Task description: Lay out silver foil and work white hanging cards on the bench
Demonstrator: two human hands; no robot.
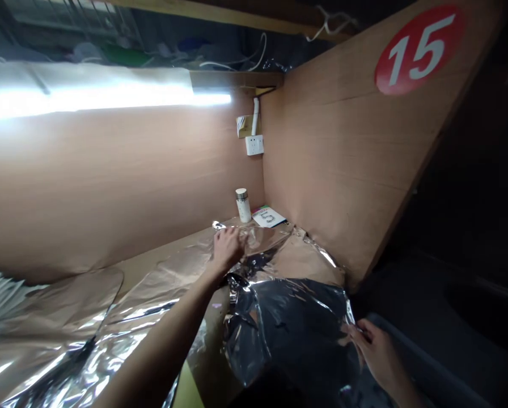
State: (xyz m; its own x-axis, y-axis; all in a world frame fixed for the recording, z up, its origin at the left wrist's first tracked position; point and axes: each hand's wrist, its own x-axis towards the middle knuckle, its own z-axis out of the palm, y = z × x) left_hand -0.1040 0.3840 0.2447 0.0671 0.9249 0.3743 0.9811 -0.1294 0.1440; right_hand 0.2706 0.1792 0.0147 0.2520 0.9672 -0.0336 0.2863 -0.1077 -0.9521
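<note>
A large shiny silver foil sheet point(305, 311) lies crumpled over the right part of the table and hangs toward its front edge. My right hand point(375, 345) pinches the sheet's right edge between thumb and fingers. Farther back, my left hand point(228, 246) is closed on the foil near the back of the table, its fingertips partly hidden. More reflective foil point(152, 317) spreads to the left beneath my left forearm.
A white bottle point(243, 205) and a numbered card point(268, 216) stand and lie in the back corner. A wooden partition point(339, 153) rises on the right. White strips point(3, 300) are stacked at far left. A socket point(254, 145) is on the back wall.
</note>
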